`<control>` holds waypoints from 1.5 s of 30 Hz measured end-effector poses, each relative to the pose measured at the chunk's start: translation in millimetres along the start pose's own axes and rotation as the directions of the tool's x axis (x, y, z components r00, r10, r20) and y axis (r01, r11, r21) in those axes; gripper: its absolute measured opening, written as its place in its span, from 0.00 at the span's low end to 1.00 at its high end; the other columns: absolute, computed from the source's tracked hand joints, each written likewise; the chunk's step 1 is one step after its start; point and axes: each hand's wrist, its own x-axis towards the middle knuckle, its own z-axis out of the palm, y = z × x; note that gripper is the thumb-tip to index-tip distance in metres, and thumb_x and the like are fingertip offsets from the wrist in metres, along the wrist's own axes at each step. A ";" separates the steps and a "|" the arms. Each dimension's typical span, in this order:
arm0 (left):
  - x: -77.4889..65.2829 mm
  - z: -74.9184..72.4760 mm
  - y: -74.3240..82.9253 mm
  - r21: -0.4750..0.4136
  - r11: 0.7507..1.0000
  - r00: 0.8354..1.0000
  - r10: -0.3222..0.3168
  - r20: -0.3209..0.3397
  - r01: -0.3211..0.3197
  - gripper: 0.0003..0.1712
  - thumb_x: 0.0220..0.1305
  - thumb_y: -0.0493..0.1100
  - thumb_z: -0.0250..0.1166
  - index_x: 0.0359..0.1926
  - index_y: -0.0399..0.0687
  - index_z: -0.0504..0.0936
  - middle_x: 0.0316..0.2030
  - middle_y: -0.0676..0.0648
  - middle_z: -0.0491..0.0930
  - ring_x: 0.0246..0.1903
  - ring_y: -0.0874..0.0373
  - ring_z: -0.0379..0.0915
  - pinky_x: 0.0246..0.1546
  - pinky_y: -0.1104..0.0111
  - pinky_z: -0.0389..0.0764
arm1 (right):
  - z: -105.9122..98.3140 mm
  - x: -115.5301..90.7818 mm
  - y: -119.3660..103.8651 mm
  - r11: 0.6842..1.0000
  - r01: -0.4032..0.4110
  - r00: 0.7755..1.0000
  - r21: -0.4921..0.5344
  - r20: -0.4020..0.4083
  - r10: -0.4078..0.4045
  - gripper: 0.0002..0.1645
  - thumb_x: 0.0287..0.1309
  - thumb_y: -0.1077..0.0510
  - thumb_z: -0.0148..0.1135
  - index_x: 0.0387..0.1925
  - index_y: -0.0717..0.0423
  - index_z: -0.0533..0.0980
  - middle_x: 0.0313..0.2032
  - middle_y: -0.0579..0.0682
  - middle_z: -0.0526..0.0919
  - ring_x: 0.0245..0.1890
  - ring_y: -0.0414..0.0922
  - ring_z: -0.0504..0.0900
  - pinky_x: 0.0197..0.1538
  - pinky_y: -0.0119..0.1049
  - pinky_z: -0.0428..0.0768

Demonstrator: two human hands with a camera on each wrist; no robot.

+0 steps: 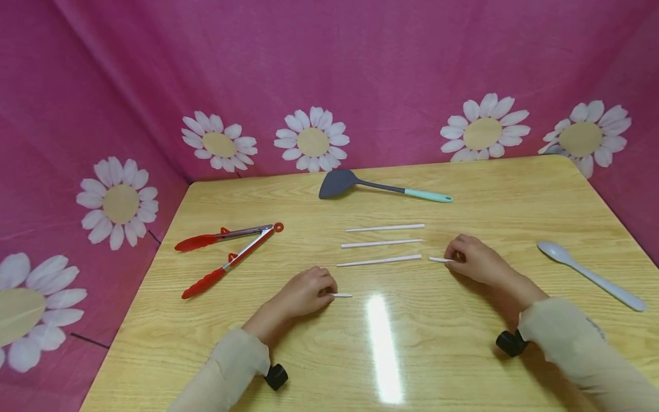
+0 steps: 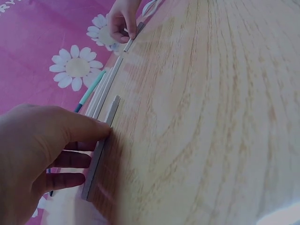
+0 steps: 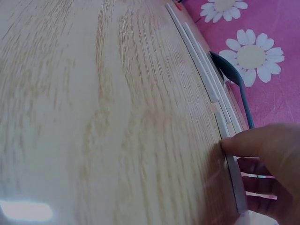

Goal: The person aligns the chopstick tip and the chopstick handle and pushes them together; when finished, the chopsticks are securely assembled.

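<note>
My left hand [image 1: 304, 293] pinches a white chopstick [image 1: 342, 295] between thumb and fingers, low over the table; in the head view only its end shows past the fingertips. Over to the right, my right hand [image 1: 476, 260] pinches another white chopstick [image 1: 439, 260], whose end points left. Thumb and fingers hide part of each held chopstick in the wrist views. Between and beyond the hands, three white chopsticks lie in roughly parallel rows: a near one [image 1: 380, 261], a middle one [image 1: 382, 244] and a far one [image 1: 385, 228].
Red-tipped tongs [image 1: 247, 247] lie spread at the left of the wooden table [image 1: 443, 355]. A dark spatula [image 1: 383, 187] with a mint handle lies near the back edge. At the right rests a pale grey spoon [image 1: 592, 276]. Pink flowered cloth [image 1: 391, 74] hangs behind.
</note>
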 end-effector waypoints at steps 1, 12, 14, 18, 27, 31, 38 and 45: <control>0.2 -0.2 0.0 0.002 1.000 1.000 0.000 -0.002 0.000 0.03 0.50 0.42 0.61 0.29 0.52 0.78 0.28 0.57 0.72 0.30 0.63 0.64 0.33 0.72 0.68 | -0.4 -0.4 0.5 1.000 0.001 1.000 -0.002 -0.002 -0.001 0.06 0.43 0.63 0.61 0.25 0.54 0.72 0.26 0.46 0.69 0.26 0.41 0.65 0.29 0.34 0.65; 2.7 0.0 0.1 -0.012 0.999 0.999 -0.031 0.012 0.031 0.02 0.52 0.44 0.59 0.28 0.52 0.76 0.27 0.57 0.71 0.30 0.64 0.64 0.32 0.72 0.68 | -15.5 -2.8 1.4 0.989 -0.109 0.993 0.102 0.055 0.104 0.03 0.49 0.62 0.57 0.28 0.56 0.71 0.22 0.45 0.72 0.22 0.39 0.68 0.25 0.31 0.68; 3.8 -0.5 1.0 -0.024 0.998 0.999 -0.049 0.018 0.050 0.02 0.53 0.44 0.59 0.28 0.52 0.76 0.27 0.57 0.71 0.29 0.65 0.64 0.32 0.72 0.68 | -18.7 -2.9 -0.8 0.984 -0.132 0.990 0.117 0.068 0.124 0.03 0.50 0.61 0.56 0.29 0.56 0.71 0.21 0.45 0.72 0.22 0.40 0.68 0.24 0.31 0.67; 8.9 -4.0 3.4 -0.065 0.993 0.995 -0.097 0.027 0.099 0.02 0.52 0.44 0.59 0.28 0.52 0.75 0.25 0.58 0.70 0.27 0.65 0.64 0.30 0.74 0.67 | -24.1 -2.0 -6.9 0.985 -0.130 0.991 0.117 0.055 0.124 0.03 0.50 0.61 0.56 0.29 0.56 0.70 0.22 0.45 0.72 0.23 0.41 0.68 0.25 0.32 0.67; 23.3 -14.5 7.0 -0.106 0.988 0.994 -0.109 0.015 0.110 0.03 0.53 0.44 0.58 0.29 0.51 0.75 0.24 0.58 0.69 0.26 0.65 0.63 0.29 0.75 0.67 | -28.8 -0.2 -18.4 0.995 -0.032 0.998 0.096 -0.051 0.037 0.03 0.49 0.63 0.57 0.28 0.55 0.70 0.23 0.45 0.72 0.24 0.39 0.68 0.25 0.31 0.68; 30.7 -19.7 9.3 -0.105 0.991 0.996 -0.088 0.002 0.088 0.03 0.54 0.42 0.57 0.30 0.50 0.76 0.26 0.57 0.70 0.26 0.65 0.63 0.30 0.75 0.67 | -30.8 0.6 -24.1 0.995 0.007 0.996 0.098 -0.090 0.002 0.04 0.48 0.64 0.57 0.27 0.54 0.71 0.23 0.44 0.72 0.24 0.38 0.68 0.25 0.30 0.69; 46.4 -28.5 14.2 -0.048 0.999 0.999 -0.013 0.038 0.015 0.06 0.55 0.41 0.56 0.35 0.48 0.76 0.28 0.56 0.73 0.28 0.67 0.65 0.30 0.76 0.68 | -33.5 2.5 -32.1 0.992 0.036 0.996 0.123 -0.091 -0.025 0.03 0.49 0.63 0.57 0.28 0.55 0.71 0.24 0.44 0.72 0.24 0.38 0.68 0.27 0.31 0.70; 60.7 -29.8 18.4 -0.015 1.000 0.998 0.028 0.048 -0.028 0.08 0.56 0.42 0.56 0.37 0.50 0.76 0.29 0.56 0.73 0.28 0.68 0.66 0.29 0.77 0.68 | -30.4 5.5 -37.3 0.987 0.067 0.995 0.149 -0.087 -0.055 0.03 0.50 0.64 0.56 0.29 0.54 0.72 0.26 0.44 0.73 0.26 0.37 0.69 0.27 0.30 0.70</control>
